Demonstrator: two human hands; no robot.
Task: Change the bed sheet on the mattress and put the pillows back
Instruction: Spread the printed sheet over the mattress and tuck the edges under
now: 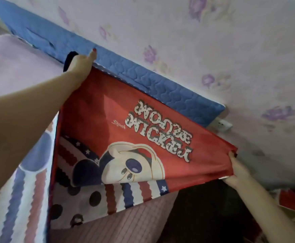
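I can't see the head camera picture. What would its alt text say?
Two hands hold up a red cartoon-mouse sheet by its top edge, left hand gripping one corner, right hand pinching the other. Behind it, a blue quilted pad runs along floral wallpaper.

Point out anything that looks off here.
The blue quilted pad sits slanted against the floral wall, partly covering a wall socket. The red sheet, held by both hands, is printed upside down from this view.
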